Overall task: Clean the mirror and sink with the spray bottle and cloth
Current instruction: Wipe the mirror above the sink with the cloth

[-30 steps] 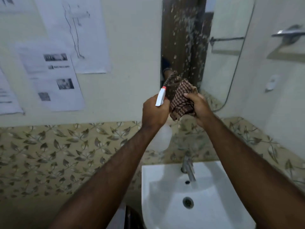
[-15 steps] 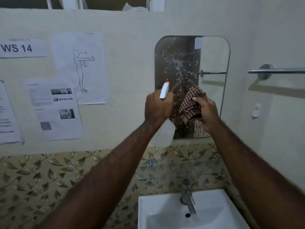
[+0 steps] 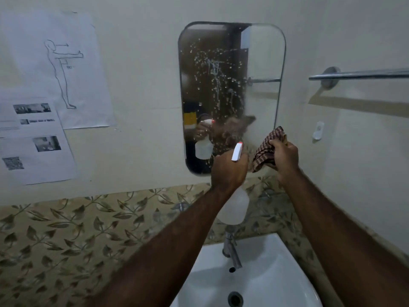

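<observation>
Bathroom wall, cream above a leaf-patterned tile band. White sink (image 3: 265,284) at lower centre of frame, tap (image 3: 231,251) at its back edge. Above it, left hand (image 3: 229,171) wrapped around spray bottle (image 3: 234,207), nozzle toward the glass. Right hand (image 3: 285,156) just beside, fist closed on checked cloth (image 3: 266,149). Behind, at upper centre, mirror (image 3: 261,63) speckled with spray droplets.

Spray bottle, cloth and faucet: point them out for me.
Spray bottle (image 3: 234,207), head view, on its clear body below the left hand.
Cloth (image 3: 265,149), head view, on the checked fold left of the right hand.
Faucet (image 3: 231,249), head view, on its metal spout.
</observation>
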